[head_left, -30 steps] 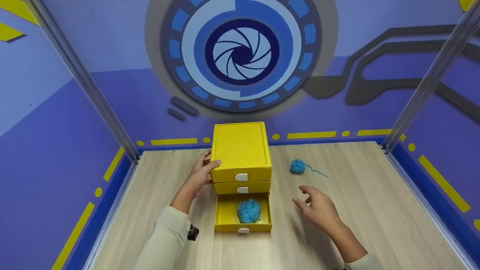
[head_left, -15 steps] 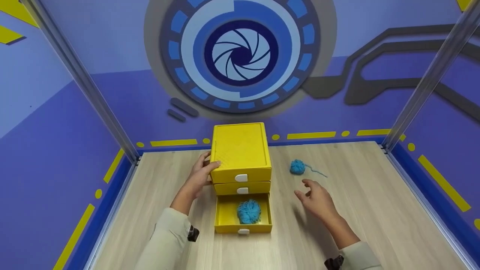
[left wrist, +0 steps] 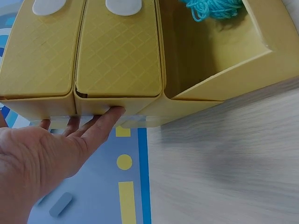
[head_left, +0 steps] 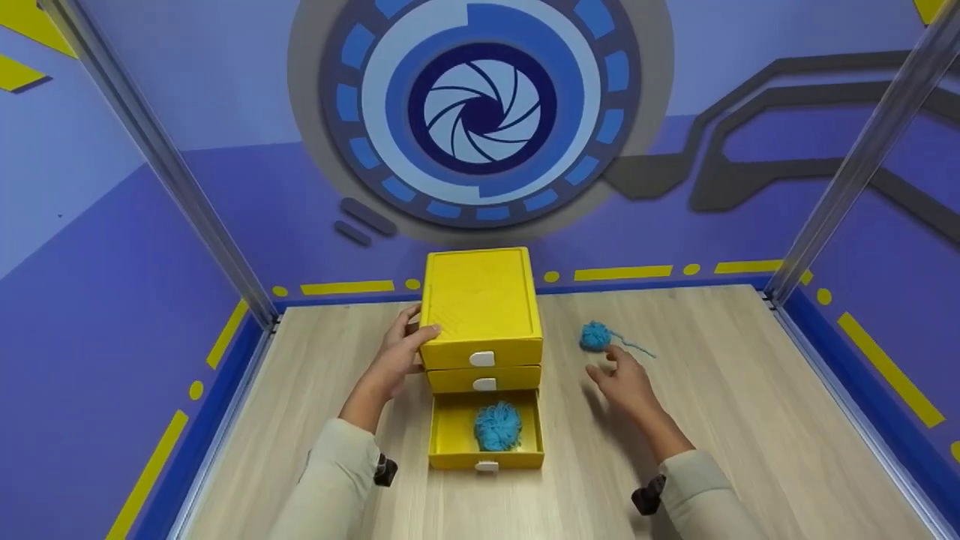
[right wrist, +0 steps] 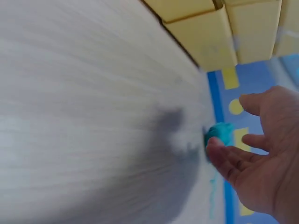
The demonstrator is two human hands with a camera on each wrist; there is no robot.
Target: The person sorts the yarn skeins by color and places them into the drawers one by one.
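A yellow drawer unit (head_left: 480,296) with white tabs stands on the table, its bottom drawer (head_left: 454,420) pulled out. Inside that drawer lies a ball of blue yarn (head_left: 498,426). My left hand (head_left: 394,356) rests against the unit's left side, the thumb near its top front edge; in the left wrist view the fingers (left wrist: 98,130) lie fairly straight along the side wall. A smaller ball of blue yarn (head_left: 595,336) with a loose tail sits on the table to the unit's right. Just in front of it is my right hand (head_left: 628,381), fingers spread and loosely bent, holding nothing.
The wooden table (head_left: 750,420) meets a blue and purple printed back wall (head_left: 240,195). Side walls and metal corner posts (head_left: 844,172) bound it left and right. The smaller yarn ball's tail (head_left: 634,346) trails rightward on the tabletop.
My right hand has moved forward toward the smaller yarn ball. My left hand stays at the drawer unit's side, and both yarn balls are where they were.
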